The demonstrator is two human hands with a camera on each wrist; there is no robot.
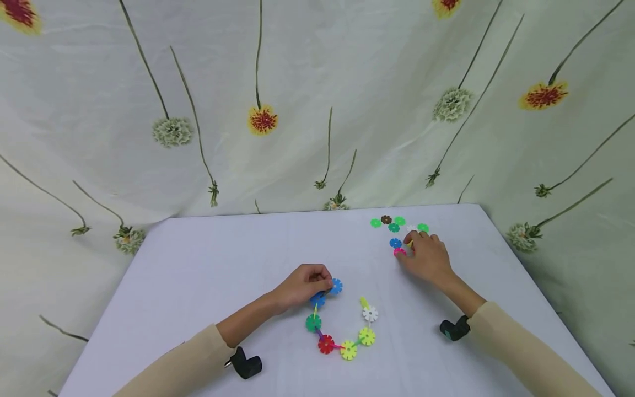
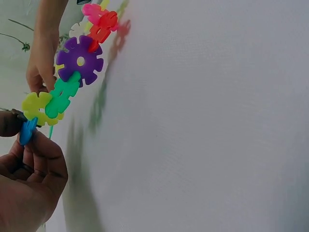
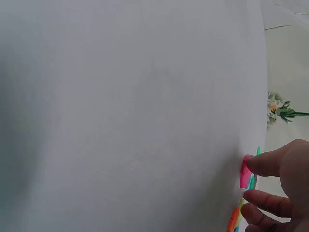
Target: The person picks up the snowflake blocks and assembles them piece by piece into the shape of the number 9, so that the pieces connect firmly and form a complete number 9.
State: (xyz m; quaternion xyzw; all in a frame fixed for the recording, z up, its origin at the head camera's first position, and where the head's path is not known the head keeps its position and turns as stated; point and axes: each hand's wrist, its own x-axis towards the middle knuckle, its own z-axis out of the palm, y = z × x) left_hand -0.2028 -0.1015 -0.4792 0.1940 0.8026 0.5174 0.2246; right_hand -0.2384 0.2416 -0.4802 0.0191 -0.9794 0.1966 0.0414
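Observation:
My left hand (image 1: pixel 303 284) pinches a blue notched disc (image 2: pixel 27 131) between thumb and fingers. This disc is joined to a curved chain of interlocking plastic flower discs hanging over the table, with a purple disc (image 2: pixel 80 61), a green disc (image 1: pixel 313 322), a red disc (image 1: pixel 326 344) and a white disc (image 1: pixel 370 314) among them. Further back on the right, my right hand (image 1: pixel 426 256) reaches over loose discs, its fingers spread. Its thumb touches a pink disc (image 3: pixel 245 173), and the other fingertips lie just beside it. A yellow disc under that hand is partly hidden.
Loose discs lie near the table's back edge, among them a brown disc (image 1: pixel 386 219), a blue disc (image 1: pixel 395 243) and several green ones. A white cloth covers the table (image 1: pixel 198 259). Behind it hangs a flower-patterned curtain (image 1: pixel 297 66). Black wrist cameras sit by both sleeves.

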